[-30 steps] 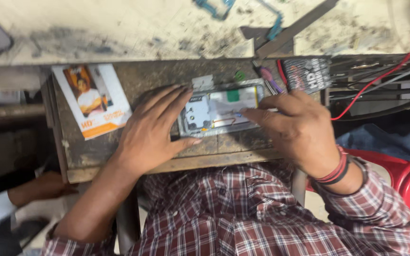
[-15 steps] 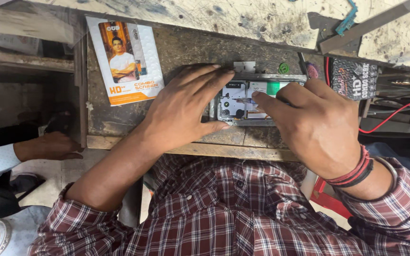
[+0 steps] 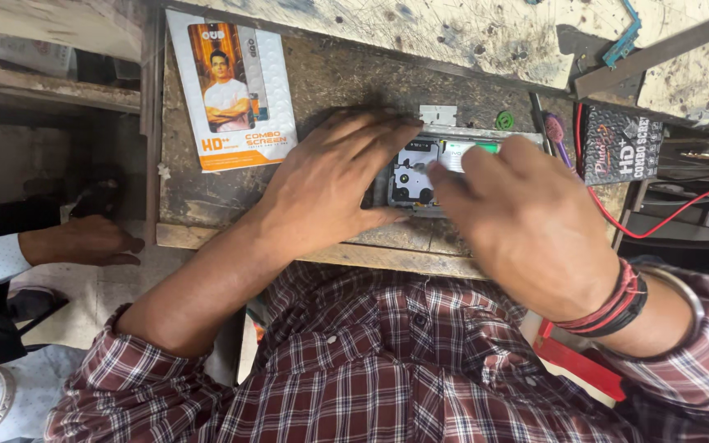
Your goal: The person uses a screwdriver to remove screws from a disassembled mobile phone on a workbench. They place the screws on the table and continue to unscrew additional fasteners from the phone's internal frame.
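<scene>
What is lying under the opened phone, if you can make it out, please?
The opened phone lies on the worn wooden bench. The left hand and right hand cover much of it, so anything between phone and wood is hidden.
</scene>
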